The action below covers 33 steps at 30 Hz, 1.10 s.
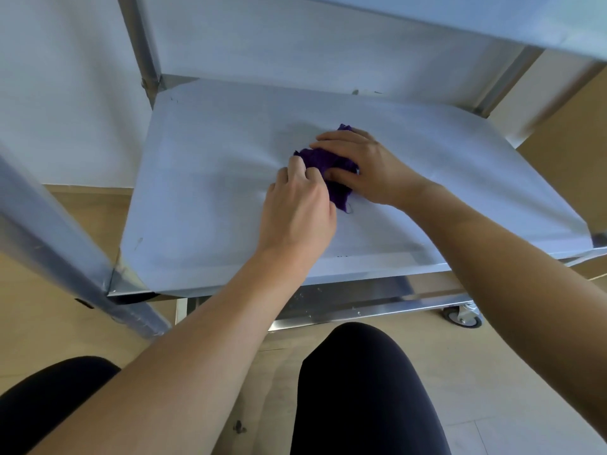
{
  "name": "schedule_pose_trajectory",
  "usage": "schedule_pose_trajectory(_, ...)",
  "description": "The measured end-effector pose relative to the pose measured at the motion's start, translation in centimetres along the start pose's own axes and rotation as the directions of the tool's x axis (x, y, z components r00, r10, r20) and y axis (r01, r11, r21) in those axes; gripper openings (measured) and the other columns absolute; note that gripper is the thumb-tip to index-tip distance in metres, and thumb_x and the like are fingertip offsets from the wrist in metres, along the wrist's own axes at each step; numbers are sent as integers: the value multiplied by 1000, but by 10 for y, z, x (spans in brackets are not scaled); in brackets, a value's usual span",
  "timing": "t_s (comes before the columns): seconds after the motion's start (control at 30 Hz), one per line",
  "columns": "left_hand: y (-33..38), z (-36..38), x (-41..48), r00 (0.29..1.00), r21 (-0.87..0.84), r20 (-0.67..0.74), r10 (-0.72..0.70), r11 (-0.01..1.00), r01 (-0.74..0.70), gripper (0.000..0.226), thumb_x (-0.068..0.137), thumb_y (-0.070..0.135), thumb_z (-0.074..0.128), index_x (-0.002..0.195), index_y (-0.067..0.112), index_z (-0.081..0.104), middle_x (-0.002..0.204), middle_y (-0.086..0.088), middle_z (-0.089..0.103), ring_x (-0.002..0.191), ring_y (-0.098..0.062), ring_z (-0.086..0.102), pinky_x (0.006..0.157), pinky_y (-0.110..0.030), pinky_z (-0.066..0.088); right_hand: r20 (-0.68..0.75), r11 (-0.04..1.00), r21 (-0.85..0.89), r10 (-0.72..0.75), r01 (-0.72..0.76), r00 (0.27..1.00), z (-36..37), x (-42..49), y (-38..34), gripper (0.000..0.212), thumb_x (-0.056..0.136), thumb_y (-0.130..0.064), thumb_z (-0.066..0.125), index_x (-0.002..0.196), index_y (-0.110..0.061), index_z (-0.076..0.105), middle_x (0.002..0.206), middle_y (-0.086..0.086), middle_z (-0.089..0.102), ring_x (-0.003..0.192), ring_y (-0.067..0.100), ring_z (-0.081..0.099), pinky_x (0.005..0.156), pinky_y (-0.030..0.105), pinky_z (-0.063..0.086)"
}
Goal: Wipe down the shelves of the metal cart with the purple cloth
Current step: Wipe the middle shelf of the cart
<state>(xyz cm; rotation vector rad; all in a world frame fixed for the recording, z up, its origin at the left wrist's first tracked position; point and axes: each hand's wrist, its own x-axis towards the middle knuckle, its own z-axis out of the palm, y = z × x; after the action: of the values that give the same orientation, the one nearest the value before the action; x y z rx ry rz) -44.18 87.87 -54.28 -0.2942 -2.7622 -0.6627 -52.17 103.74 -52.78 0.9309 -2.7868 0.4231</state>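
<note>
While the left hand (297,208) is pinching the purple cloth (323,159) and the right hand (364,165) is clamping it, close together on the middle of the shelf (197,178), the bunched wad is likely missing corners.

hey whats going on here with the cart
A person at the metal cart has both hands on the purple cloth, which lies bunched up near the middle of a shelf. The right hand holds it between fingers and thumb, and the left hand curls its fingers into the cloth's near edge.
</note>
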Motion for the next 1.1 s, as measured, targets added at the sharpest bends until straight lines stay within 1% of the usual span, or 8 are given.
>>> schedule_pose_trajectory(0.33, -3, -1, 1, 1000, 51, -23, 18, 999, -17, 14, 87, 6, 48, 99, 6, 55, 115, -17, 50, 97, -31, 51, 77, -35, 41, -103, 910, -105, 392, -402, 914, 37, 108, -15, 41, 87, -49, 55, 126, -37, 54, 120, -4, 60, 113, 32, 48, 94, 38, 37)
schedule_pose_trajectory(0.43, -3, -2, -2, 999, 31, -19, 41, 999, -40, 7, 86, 6, 50, 93, 8, 51, 109, -15, 50, 93, -31, 50, 77, -37, 43, -11, 958, 13, 286, -286, 958, 14, 88, 0, 57, 87, -55, 56, 140, -43, 40, 132, -7, 55, 115, 30, 42, 99, 32, 33)
schedule_pose_trajectory(0.5, -3, 0, -2, 998, 26, -32, 50, 998, -49, 6, 87, 8, 52, 92, 10, 50, 104, -12, 49, 92, -28, 50, 78, -35, 44, 33, 985, 95, 140, -142, 990, -2, 70, 15, 43, 95, -37, 57, 137, -37, 50, 133, -6, 56, 115, 21, 49, 100, 20, 34)
schedule_pose_trajectory(0.6, -1, 4, 1, 997, 20, -54, 57, 998, -56, 12, 86, 7, 51, 86, 13, 40, 100, -10, 47, 90, -27, 48, 75, -33, 38, 103, 971, 199, 112, -130, 988, -3, 67, 19, 41, 92, -18, 63, 130, -31, 60, 123, -4, 57, 103, 6, 52, 86, 1, 33)
schedule_pose_trajectory(0.77, -6, 4, 2, 995, 22, -76, 61, 998, -59, 17, 85, 4, 47, 84, 14, 34, 94, -7, 41, 86, -26, 45, 71, -31, 31, 49, 990, -49, 131, -129, 990, 10, 103, -2, 38, 84, -42, 66, 121, -40, 63, 102, 2, 58, 92, 17, 55, 79, 28, 43)
schedule_pose_trajectory(0.9, -8, 4, 5, 996, 33, -68, 50, 998, -48, 17, 84, 4, 47, 84, 15, 34, 95, -6, 39, 87, -25, 44, 71, -30, 30, -57, 947, -279, 150, -160, 987, 18, 110, -15, 39, 88, -51, 56, 124, -36, 60, 104, 0, 58, 96, 22, 57, 85, 34, 36)
schedule_pose_trajectory(1.0, -7, 6, 5, 997, 41, -61, 45, 998, -42, 15, 83, 3, 47, 84, 14, 36, 99, -8, 44, 88, -27, 45, 71, -31, 30, 7, 949, -281, 151, -143, 988, 5, 110, -19, 34, 87, -54, 51, 111, -34, 65, 95, -1, 65, 89, 23, 60, 80, 34, 45)
schedule_pose_trajectory(1.1, -6, 6, 6, 997, 37, -57, 42, 999, -40, 12, 82, 2, 49, 90, 11, 47, 101, -9, 47, 90, -28, 46, 72, -32, 32, 93, 968, -186, 186, -167, 978, -21, 105, -13, 37, 85, -59, 48, 114, -41, 64, 96, -13, 73, 69, 6, 64, 75, 31, 48)
